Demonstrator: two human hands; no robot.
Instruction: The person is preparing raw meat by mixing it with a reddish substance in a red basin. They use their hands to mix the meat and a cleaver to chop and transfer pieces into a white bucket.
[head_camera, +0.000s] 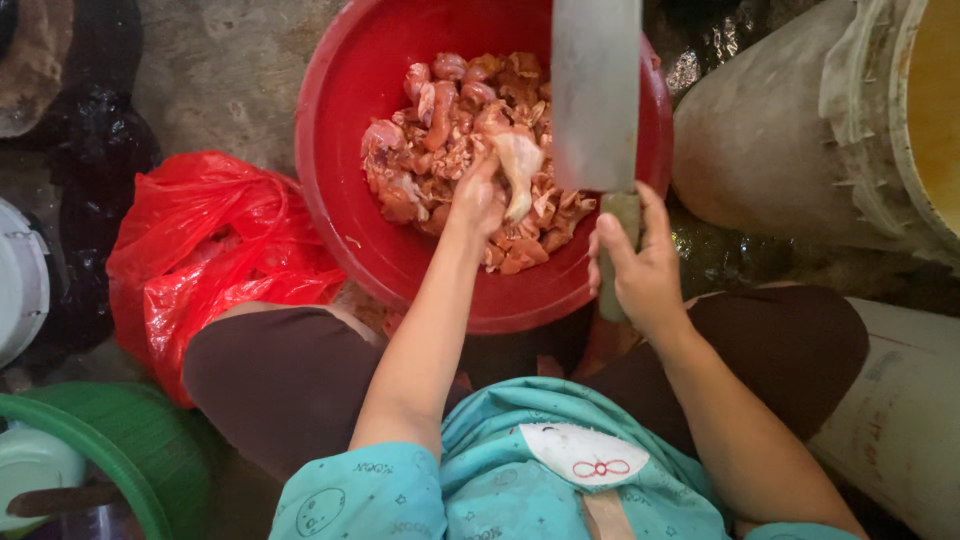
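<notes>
A big red plastic basin (340, 150) on the floor holds a heap of raw chicken pieces (450, 130). My left hand (478, 198) reaches into the basin and grips a pale chicken piece (520, 165) at the top of the heap. My right hand (640, 270) is closed around the handle of a broad steel cleaver (597, 95), whose blade points up and away over the right side of the basin. My knees in dark trousers flank the basin's near rim.
A crumpled red plastic bag (210, 250) lies left of the basin. A large dirty bucket (800, 130) stands at the right, a white container (910, 420) below it. A green basket (120, 440) and pale lids sit at the lower left. Black bags lie at the upper left.
</notes>
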